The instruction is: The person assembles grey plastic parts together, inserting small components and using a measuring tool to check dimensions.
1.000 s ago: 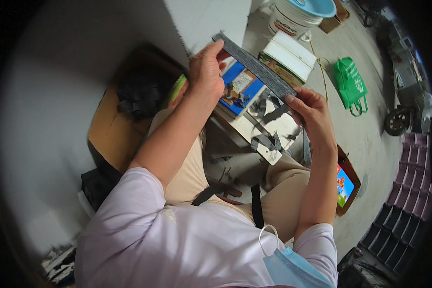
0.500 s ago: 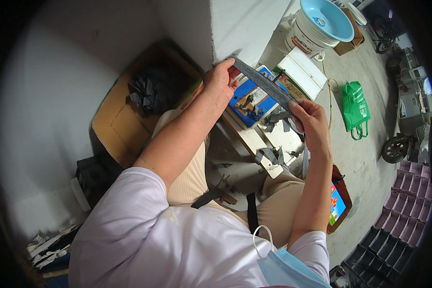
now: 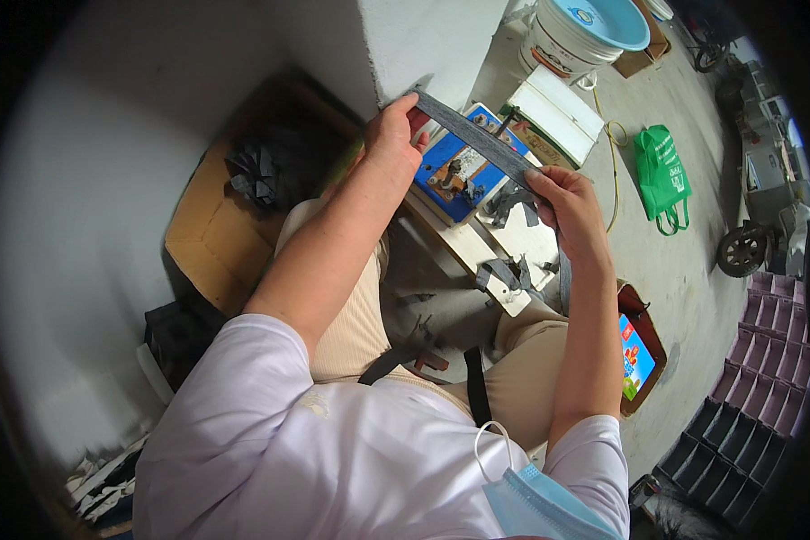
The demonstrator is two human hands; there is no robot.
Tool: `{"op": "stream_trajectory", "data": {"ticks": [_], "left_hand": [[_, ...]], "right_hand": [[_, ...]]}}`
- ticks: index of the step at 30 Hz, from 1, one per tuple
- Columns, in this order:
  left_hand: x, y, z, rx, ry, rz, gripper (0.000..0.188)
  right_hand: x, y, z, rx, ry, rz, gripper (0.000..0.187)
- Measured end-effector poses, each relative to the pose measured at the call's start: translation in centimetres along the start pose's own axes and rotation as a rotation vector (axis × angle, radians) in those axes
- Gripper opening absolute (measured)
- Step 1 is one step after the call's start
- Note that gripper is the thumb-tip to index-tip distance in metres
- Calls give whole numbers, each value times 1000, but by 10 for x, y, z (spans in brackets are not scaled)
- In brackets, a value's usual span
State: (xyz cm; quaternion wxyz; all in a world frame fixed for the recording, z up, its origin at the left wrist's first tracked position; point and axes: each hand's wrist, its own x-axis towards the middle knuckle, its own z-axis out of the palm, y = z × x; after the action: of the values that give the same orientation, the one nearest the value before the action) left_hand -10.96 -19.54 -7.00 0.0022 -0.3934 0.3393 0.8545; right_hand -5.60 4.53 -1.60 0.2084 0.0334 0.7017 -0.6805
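A grey fabric strip (image 3: 477, 137) is stretched taut between both hands, above my lap. My left hand (image 3: 392, 137) pinches its far end near the white wall corner. My right hand (image 3: 567, 202) grips the strip lower down, and the rest of the strip hangs past that hand toward my knee. Under the strip lies a blue machine (image 3: 459, 171) on a pale board (image 3: 477, 261), with several short grey strip pieces (image 3: 511, 270) scattered on the board.
A cardboard box (image 3: 220, 234) with dark fabric pieces (image 3: 261, 171) stands at my left. A white bucket with a blue lid (image 3: 585, 31), a white box (image 3: 558, 112), a green bag (image 3: 661, 175), a lit screen (image 3: 634, 355) and dark stacked trays (image 3: 747, 396) lie around on the concrete floor.
Both hands have kept hold of the strip and held it stretched. The view has shifted slightly, so the hands sit a little lower and further left in the picture.
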Motion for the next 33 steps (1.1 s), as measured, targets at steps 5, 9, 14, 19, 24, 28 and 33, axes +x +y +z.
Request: {"op": "stream_trajectory", "data": {"ticks": [5, 9, 14, 19, 24, 28, 33], "left_hand": [[1, -4, 0, 58, -7, 56, 15], [-2, -5, 0, 68, 19, 124, 22], [-33, 3, 2, 199, -155, 677, 14], [-98, 28, 9, 344, -725, 1119, 16], [-150, -3, 13, 293, -875, 101, 10], [-145, -31, 15, 238, -839, -99, 16], [-131, -40, 18, 182, -630, 89, 28]], "right_hand": [[12, 25, -5, 65, 14, 72, 14], [10, 31, -12, 6, 65, 92, 15], [-9, 17, -25, 104, 16, -20, 13], [-29, 7, -32, 340, -6, -123, 11], [-38, 3, -31, 471, -46, -178, 11], [-41, 1, -25, 444, -38, -181, 11], [-46, -5, -4, 253, -53, -151, 13]]}}
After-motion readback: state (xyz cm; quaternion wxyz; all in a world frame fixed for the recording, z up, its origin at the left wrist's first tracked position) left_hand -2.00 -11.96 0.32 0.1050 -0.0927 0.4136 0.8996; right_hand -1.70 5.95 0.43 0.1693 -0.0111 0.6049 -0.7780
